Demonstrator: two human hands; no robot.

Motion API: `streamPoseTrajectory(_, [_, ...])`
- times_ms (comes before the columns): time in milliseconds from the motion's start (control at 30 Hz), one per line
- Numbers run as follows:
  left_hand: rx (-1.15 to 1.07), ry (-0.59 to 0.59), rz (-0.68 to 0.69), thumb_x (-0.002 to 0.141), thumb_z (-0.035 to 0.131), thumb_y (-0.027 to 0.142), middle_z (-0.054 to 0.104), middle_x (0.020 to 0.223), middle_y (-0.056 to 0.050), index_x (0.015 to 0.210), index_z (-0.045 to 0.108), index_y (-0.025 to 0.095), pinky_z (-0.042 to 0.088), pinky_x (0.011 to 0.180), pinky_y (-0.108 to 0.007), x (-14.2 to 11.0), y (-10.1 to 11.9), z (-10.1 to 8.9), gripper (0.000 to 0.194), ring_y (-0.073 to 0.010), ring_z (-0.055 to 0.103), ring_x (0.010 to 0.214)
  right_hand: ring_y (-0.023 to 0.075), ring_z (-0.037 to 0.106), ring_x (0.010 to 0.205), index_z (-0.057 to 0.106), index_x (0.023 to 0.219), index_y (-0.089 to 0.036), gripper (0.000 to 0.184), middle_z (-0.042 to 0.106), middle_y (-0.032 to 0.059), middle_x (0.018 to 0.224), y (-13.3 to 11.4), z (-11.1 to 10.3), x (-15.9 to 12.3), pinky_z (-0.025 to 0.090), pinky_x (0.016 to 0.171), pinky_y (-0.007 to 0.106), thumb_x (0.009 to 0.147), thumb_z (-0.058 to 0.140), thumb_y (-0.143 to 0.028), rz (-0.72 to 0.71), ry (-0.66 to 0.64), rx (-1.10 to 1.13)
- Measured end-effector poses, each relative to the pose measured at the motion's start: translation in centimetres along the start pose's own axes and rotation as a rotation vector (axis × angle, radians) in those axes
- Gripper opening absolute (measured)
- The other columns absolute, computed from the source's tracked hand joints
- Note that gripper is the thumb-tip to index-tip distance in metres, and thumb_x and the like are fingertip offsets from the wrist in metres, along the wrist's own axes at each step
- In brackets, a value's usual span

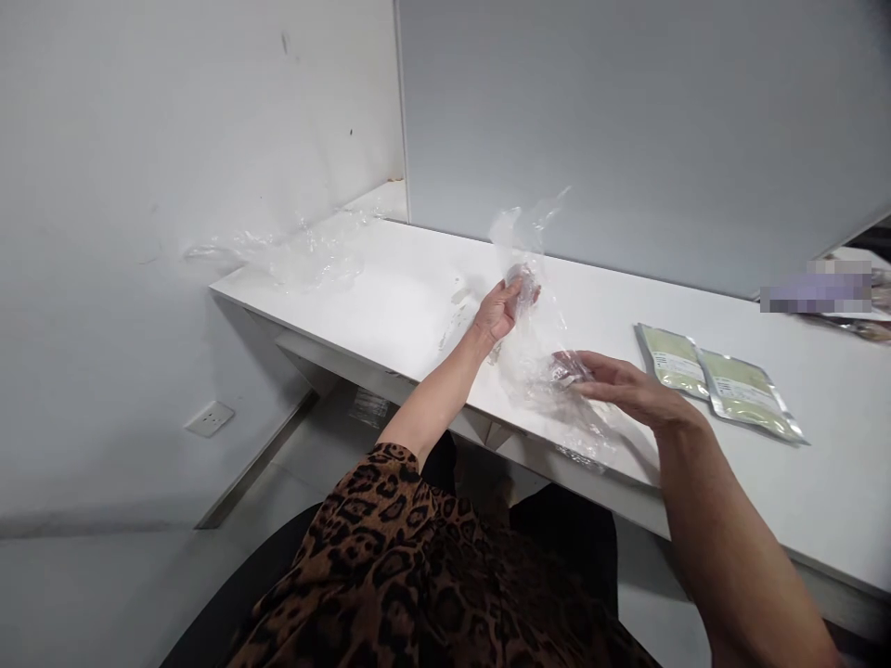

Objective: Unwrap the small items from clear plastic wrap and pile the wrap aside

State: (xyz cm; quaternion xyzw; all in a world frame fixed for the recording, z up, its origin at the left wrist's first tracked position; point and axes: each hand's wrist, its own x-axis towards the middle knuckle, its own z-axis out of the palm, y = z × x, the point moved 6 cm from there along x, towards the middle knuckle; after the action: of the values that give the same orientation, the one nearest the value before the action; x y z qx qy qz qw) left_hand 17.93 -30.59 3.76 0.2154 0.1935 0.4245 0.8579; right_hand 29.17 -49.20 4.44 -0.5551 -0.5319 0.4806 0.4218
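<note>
My left hand is closed around the upper part of a clear plastic bag above the white desk. The top of the bag flares upward past my fingers. My right hand pinches the lower end of the same bag near the desk's front edge, where the plastic drapes over the edge. Two flat silver pouches with green labels lie side by side on the desk just right of my right hand.
A heap of crumpled clear plastic lies at the desk's far left corner against the white wall. A grey partition stands behind the desk. A wall socket sits low on the left wall. More items lie at the far right edge.
</note>
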Motion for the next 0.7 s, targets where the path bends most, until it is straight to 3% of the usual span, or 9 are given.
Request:
streamPoseTrajectory(133, [0.119, -0.178, -0.09, 0.09, 0.071, 0.006, 0.078, 0.105, -0.005, 0.109, 0.072, 0.016, 0.053, 0.115, -0.043, -0.9, -1.5, 1.2, 0.021, -0.0219, 0.075, 0.117, 0.0233, 0.07, 0.109, 0.074, 0.114, -0.032, 0.056, 0.073, 0.0058, 0.125, 0.1, -3.7, 0.0, 0.061, 0.09, 0.039, 0.073, 0.086, -0.068, -0.118, 0.486, 0.162])
streamPoseTrajectory(200, [0.181, -0.252, -0.121, 0.085, 0.077, 0.008, 0.078, 0.107, -0.006, 0.112, 0.072, 0.017, 0.051, 0.117, -0.046, -1.3, -2.3, 1.4, 0.029, -0.0235, 0.074, 0.117, 0.0213, 0.071, 0.102, 0.071, 0.113, -0.032, 0.061, 0.073, 0.0046, 0.12, 0.3, -3.9, 1.3, 0.061, 0.082, 0.036, 0.066, 0.09, -0.067, -0.108, 0.615, 0.168])
streamPoseTrajectory(300, [0.253, -0.355, -0.14, 0.083, 0.08, 0.01, 0.078, 0.105, -0.007, 0.111, 0.073, 0.017, 0.048, 0.119, -0.047, -1.7, -3.1, 1.6, 0.029, -0.0235, 0.074, 0.114, 0.0185, 0.071, 0.092, 0.07, 0.108, -0.029, 0.064, 0.073, 0.0023, 0.109, -0.3, -3.1, 3.9, 0.058, 0.071, 0.03, 0.06, 0.094, -0.064, -0.125, 0.683, 0.121])
streamPoseTrajectory(433, [0.297, -0.4, -0.227, 0.089, 0.076, 0.02, 0.078, 0.106, -0.01, 0.115, 0.073, 0.017, 0.049, 0.117, -0.046, -1.8, -3.8, 1.5, 0.026, -0.0245, 0.074, 0.112, 0.0138, 0.065, 0.068, 0.067, 0.085, -0.023, 0.051, 0.068, -0.0001, 0.081, -1.5, -2.7, 5.5, 0.05, 0.058, 0.025, 0.064, 0.086, -0.066, -0.238, 0.783, 0.137])
streamPoseTrajectory(600, [0.248, -0.349, -0.377, 0.097, 0.06, 0.066, 0.076, 0.12, -0.017, 0.136, 0.065, 0.02, 0.055, 0.109, -0.054, -2.3, -4.1, 1.3, 0.061, -0.0326, 0.072, 0.12, 0.0125, 0.064, 0.063, 0.061, 0.078, -0.023, 0.04, 0.073, 0.0032, 0.088, -2.2, -3.4, 5.1, 0.045, 0.05, 0.023, 0.073, 0.081, -0.057, -0.244, 0.83, 0.119])
streamPoseTrajectory(700, [0.248, -0.312, -0.412, 0.093, 0.061, 0.071, 0.075, 0.119, -0.018, 0.134, 0.065, 0.022, 0.056, 0.105, -0.057, -2.5, -4.2, 1.0, 0.064, -0.0359, 0.071, 0.12, 0.0129, 0.066, 0.063, 0.057, 0.079, -0.023, 0.038, 0.075, 0.004, 0.09, -2.7, -3.6, 4.7, 0.045, 0.049, 0.023, 0.079, 0.077, -0.055, -0.235, 0.809, 0.09])
